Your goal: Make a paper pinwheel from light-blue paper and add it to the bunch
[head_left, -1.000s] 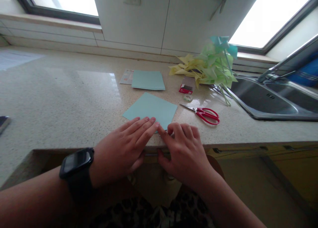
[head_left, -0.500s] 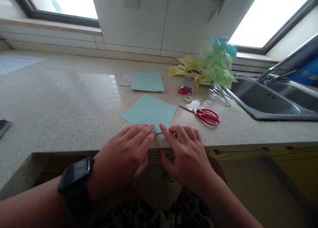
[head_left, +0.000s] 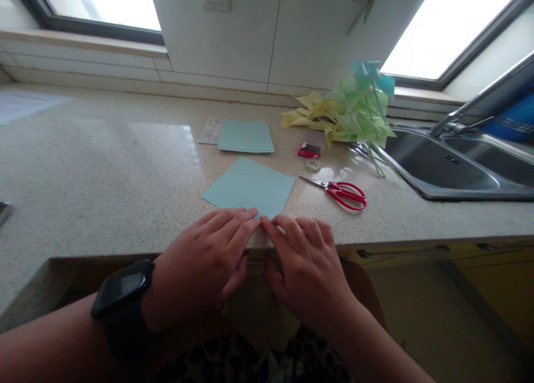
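Note:
A square sheet of light blue paper (head_left: pixel 250 185) lies turned like a diamond near the counter's front edge. My left hand (head_left: pixel 208 255) rests with straight fingers over its lower left side, fingertips on the near corner. From the other side, the index fingertip of my right hand (head_left: pixel 302 258) touches that same corner; its other fingers are loosely bent on the counter. Both thumbs hang apart from the fingers, below the counter edge. Scissors (head_left: pixel 344 195) with red handles lie to the right of the sheet, beside a small roll of clear tape (head_left: pixel 312 165).
Behind the sheet sits a stack of blue paper (head_left: pixel 245 136). A small red box (head_left: pixel 309 150) stands near yellow, green and blue paper pinwheels (head_left: pixel 354 107) on sticks. The metal sink (head_left: pixel 442 163) is at the right, a dark flat object (head_left: pixel 5 210) at the far left.
My right index fingertip has slid left and slightly down, closer to the left fingertips at the near corner. The whole view has shifted a little; the sheet stays in place.

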`<state>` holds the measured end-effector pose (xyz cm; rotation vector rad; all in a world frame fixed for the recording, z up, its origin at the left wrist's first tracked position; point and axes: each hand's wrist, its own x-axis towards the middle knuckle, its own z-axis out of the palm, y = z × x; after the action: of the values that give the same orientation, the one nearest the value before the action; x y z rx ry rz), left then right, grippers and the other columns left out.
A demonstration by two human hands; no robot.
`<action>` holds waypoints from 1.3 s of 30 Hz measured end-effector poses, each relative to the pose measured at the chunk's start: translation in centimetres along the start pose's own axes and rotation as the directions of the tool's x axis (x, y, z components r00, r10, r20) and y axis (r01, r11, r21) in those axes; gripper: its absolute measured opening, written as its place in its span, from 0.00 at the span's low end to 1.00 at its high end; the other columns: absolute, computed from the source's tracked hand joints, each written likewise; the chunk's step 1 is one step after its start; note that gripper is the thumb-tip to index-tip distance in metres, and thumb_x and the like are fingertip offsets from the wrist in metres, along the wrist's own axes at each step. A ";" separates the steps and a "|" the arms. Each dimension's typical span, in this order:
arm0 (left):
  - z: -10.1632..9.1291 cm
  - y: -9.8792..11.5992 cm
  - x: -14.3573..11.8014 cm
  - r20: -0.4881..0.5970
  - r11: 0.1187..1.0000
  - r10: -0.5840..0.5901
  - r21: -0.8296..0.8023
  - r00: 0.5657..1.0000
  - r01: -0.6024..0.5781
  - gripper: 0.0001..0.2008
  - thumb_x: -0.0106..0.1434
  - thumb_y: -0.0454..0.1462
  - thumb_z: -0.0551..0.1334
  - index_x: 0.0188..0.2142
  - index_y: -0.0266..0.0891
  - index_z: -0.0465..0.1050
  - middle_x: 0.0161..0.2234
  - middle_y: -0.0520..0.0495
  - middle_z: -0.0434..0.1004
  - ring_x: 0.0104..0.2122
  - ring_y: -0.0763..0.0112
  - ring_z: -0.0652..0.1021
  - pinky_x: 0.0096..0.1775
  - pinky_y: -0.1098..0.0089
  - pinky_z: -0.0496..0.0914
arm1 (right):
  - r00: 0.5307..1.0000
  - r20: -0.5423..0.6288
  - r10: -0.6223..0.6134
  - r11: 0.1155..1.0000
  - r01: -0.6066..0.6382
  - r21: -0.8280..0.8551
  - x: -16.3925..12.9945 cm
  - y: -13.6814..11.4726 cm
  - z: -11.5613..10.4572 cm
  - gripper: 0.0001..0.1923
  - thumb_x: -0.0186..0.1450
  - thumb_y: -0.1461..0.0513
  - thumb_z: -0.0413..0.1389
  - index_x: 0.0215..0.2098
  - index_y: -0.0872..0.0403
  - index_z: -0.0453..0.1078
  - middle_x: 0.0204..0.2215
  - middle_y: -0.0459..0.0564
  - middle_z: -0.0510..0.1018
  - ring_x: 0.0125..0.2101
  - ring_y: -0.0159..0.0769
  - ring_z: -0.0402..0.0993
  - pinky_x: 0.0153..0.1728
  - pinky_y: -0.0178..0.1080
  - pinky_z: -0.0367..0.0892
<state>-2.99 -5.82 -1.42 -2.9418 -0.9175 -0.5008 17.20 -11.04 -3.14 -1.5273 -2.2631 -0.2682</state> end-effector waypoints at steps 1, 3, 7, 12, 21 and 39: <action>-0.1 -0.1 0.0 0.003 1.000 -0.004 -0.009 1.000 0.005 0.23 0.66 0.34 0.60 0.61 0.30 0.67 0.59 0.35 0.74 0.57 0.53 0.74 0.59 0.52 0.71 | 1.000 -0.002 -0.002 1.000 0.002 0.001 0.0 0.0 0.0 0.25 0.68 0.60 0.56 0.62 0.59 0.68 0.52 0.55 0.77 0.47 0.49 0.66 0.52 0.55 0.58; -0.2 -0.3 0.1 0.011 1.000 -0.010 -0.023 1.000 0.010 0.25 0.65 0.33 0.60 0.61 0.30 0.65 0.58 0.36 0.75 0.56 0.54 0.75 0.59 0.53 0.71 | 1.000 -0.009 -0.007 1.000 0.007 0.009 -0.1 0.0 -0.1 0.23 0.69 0.61 0.55 0.60 0.58 0.69 0.52 0.54 0.78 0.47 0.49 0.67 0.52 0.54 0.58; -0.3 -0.7 0.2 0.031 1.000 0.012 -0.011 0.999 -0.012 0.28 0.64 0.33 0.60 0.63 0.30 0.63 0.59 0.36 0.73 0.57 0.54 0.74 0.59 0.53 0.70 | 0.999 -0.035 -0.022 0.999 0.023 0.029 -0.3 0.1 -0.3 0.21 0.69 0.63 0.55 0.60 0.57 0.70 0.52 0.53 0.78 0.47 0.48 0.67 0.51 0.53 0.60; 0.0 -1.0 -0.2 0.078 0.997 0.036 0.060 0.996 -0.040 0.31 0.64 0.35 0.61 0.66 0.32 0.62 0.66 0.35 0.65 0.65 0.50 0.65 0.64 0.51 0.65 | 0.998 -0.050 -0.022 0.999 0.025 0.048 -0.9 0.1 -0.6 0.19 0.69 0.64 0.56 0.58 0.56 0.71 0.51 0.52 0.78 0.49 0.47 0.66 0.55 0.51 0.59; 0.2 -1.1 0.1 0.120 0.997 0.048 0.059 0.992 -0.056 0.32 0.64 0.35 0.62 0.66 0.32 0.61 0.70 0.36 0.59 0.69 0.55 0.61 0.68 0.52 0.58 | 0.999 -0.053 -0.010 0.998 0.013 0.064 -1.1 0.1 -0.5 0.19 0.69 0.65 0.55 0.58 0.55 0.71 0.52 0.53 0.78 0.50 0.47 0.66 0.56 0.51 0.60; 0.5 -1.2 0.1 0.105 0.996 0.057 0.063 0.993 -0.064 0.34 0.62 0.36 0.64 0.66 0.31 0.61 0.70 0.36 0.58 0.69 0.55 0.61 0.68 0.52 0.58 | 0.997 0.038 0.063 0.998 -0.063 0.022 -0.4 0.3 -0.3 0.28 0.66 0.61 0.57 0.65 0.49 0.67 0.56 0.56 0.71 0.52 0.52 0.66 0.53 0.55 0.60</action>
<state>-3.42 -4.74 -1.97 -2.9485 -0.8331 -0.3116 17.63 -11.40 -3.06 -1.6012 -2.2336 -0.1973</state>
